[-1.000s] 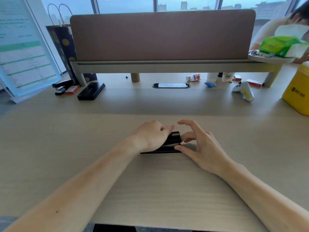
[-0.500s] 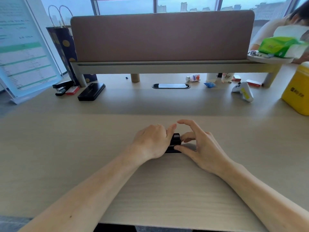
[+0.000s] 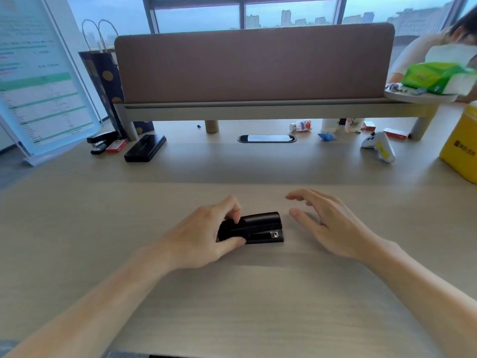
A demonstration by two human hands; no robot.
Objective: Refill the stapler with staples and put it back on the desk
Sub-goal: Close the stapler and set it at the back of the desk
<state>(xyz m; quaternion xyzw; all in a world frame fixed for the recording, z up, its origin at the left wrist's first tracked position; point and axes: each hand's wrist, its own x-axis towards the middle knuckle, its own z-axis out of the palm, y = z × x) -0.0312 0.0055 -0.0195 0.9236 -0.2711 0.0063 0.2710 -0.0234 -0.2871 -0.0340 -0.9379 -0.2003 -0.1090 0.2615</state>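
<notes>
A black stapler (image 3: 259, 227) lies closed on the light wooden desk (image 3: 232, 301), its metal mouth facing right. My left hand (image 3: 206, 233) grips its rear end, thumb at the near side and fingers over the top. My right hand (image 3: 325, 220) hovers just right of the stapler with fingers spread, apart from it and holding nothing. A small red staple box (image 3: 116, 146) sits at the far left beside a second black stapler (image 3: 100, 142).
A black case (image 3: 145, 148) lies at the back left near a standing sign (image 3: 38, 81) and a dotted gift bag (image 3: 103, 81). A brown partition (image 3: 253, 63) spans the back. A white game controller (image 3: 379, 147), a yellow bin (image 3: 462, 148) and small items sit at the right. Another person sits at the far right.
My right hand has let go of the stapler's front and pulled away to the right, fingers spread. My left hand has slid back to the rear, uncovering the closed stapler.
</notes>
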